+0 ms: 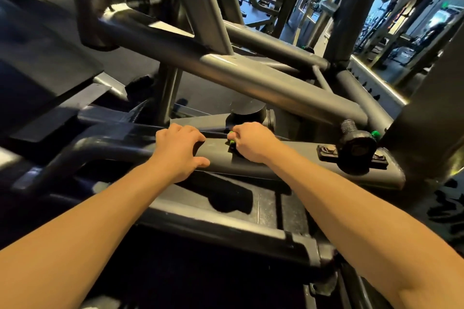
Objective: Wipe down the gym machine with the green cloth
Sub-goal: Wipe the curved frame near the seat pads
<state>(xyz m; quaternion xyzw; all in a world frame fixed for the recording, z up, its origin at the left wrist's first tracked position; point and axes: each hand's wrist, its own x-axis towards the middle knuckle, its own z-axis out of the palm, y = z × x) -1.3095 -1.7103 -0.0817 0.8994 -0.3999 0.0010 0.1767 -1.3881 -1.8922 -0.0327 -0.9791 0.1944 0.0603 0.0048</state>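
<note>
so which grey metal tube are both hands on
The lowest grey metal tube, bearing the black bolted stop. The left hand rests on it, the right hand grips the green cloth there; the diagonal tubes above are untouched.

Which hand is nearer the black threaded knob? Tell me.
Right. The right hand, gripping the green cloth, is left of the knob; the left hand lies farther left.
</note>
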